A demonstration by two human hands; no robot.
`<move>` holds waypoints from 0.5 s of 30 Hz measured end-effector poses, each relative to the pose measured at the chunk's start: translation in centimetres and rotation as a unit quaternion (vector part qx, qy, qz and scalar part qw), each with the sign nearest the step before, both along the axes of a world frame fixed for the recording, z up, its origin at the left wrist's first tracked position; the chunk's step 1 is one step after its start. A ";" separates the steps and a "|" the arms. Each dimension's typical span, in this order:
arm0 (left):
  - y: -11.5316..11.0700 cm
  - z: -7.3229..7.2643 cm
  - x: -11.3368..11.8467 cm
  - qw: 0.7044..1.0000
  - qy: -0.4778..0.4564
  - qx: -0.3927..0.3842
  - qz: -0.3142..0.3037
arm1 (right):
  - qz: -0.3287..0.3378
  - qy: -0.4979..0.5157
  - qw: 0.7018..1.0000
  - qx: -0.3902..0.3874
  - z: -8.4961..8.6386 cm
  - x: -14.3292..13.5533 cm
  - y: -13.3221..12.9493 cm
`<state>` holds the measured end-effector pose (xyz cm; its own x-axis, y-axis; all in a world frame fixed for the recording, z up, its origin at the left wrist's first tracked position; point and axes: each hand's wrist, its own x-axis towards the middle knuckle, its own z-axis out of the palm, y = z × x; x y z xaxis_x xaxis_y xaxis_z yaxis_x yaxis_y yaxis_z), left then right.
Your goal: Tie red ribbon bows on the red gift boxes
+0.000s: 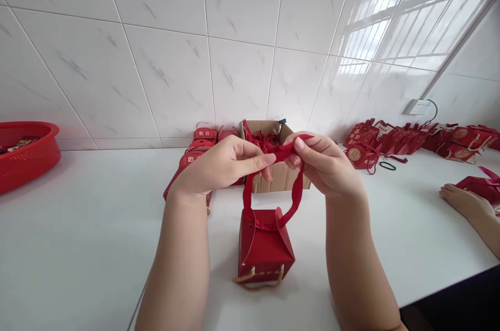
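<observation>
A small red gift box [267, 247] with rope handles [260, 287] stands on the white table in front of me. A red ribbon [297, 190] passes through its top and rises in a loop above it. My left hand [224, 162] pinches the ribbon between thumb and fingers. On the other side, my right hand [322, 162] grips the ribbon between thumb and forefinger, close to the left one. Both hands are raised above the box, and the ribbon's ends are partly hidden by the fingers.
Behind my hands, a cardboard box [281, 177] holds red ribbons, with flat red boxes [203, 136] beside it. A red plastic basket [29, 164] stands at the left. Several finished-looking red gift boxes [398, 138] line the wall at right, near another person's hand [464, 203].
</observation>
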<state>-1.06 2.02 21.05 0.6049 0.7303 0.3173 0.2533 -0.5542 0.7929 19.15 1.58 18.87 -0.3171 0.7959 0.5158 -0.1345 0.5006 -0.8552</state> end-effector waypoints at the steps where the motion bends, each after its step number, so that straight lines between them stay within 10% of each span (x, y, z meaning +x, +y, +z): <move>1: 0.1 0.0 -0.2 1.000 -0.002 -0.005 -0.014 | 0.022 -0.041 0.999 0.026 0.1 0.4 -0.1; 5: 0.4 0.1 -0.8 0.999 0.018 -0.024 -0.033 | 0.094 -0.225 0.965 0.092 0.5 1.2 -1.0; 15: 0.6 -0.4 -0.9 0.997 -0.025 -0.068 -0.038 | -0.052 -0.312 0.942 0.113 0.9 -0.2 -2.6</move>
